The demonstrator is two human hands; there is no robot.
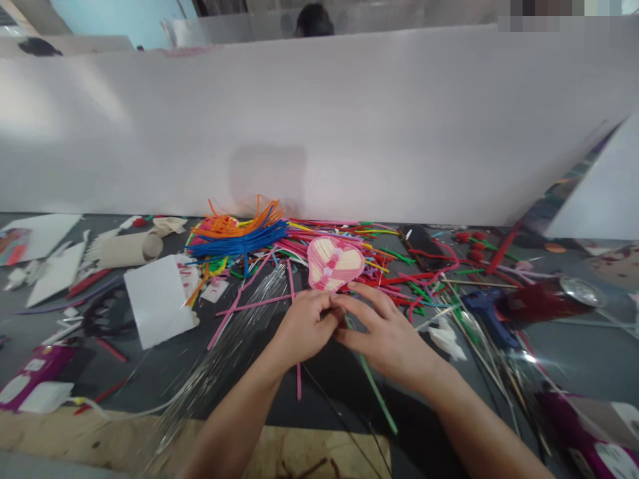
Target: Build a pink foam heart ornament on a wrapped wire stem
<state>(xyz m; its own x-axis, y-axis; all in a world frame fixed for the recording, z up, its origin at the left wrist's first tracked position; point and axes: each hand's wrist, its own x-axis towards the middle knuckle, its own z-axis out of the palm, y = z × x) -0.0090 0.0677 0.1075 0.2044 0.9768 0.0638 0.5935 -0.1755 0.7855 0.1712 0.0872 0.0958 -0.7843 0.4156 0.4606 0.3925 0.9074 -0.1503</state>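
Observation:
A pink and cream heart made of pipe cleaners [335, 263], with small pale pieces at its middle, stands upright at my fingertips. My left hand [310, 327] is closed in a pinch at the heart's lower tip. My right hand [382, 332] meets it there, with bent fingers and thumb closing on the same spot; the exact contact is hidden. From below the fingers a green pipe-cleaner stem [378, 388] slants down to the right. Pink pipe cleaners [259, 305] lie crossed just left of my left hand.
Blue pipe cleaners [239, 241] and orange ones [234, 223] lie bundled behind. Thin metal wires [219, 352] spread at left, near a white card [160, 301] and cardboard tube [130, 249]. A blue glue gun [492, 314] and red can [539, 299] are at right. A white partition [319, 133] stands behind.

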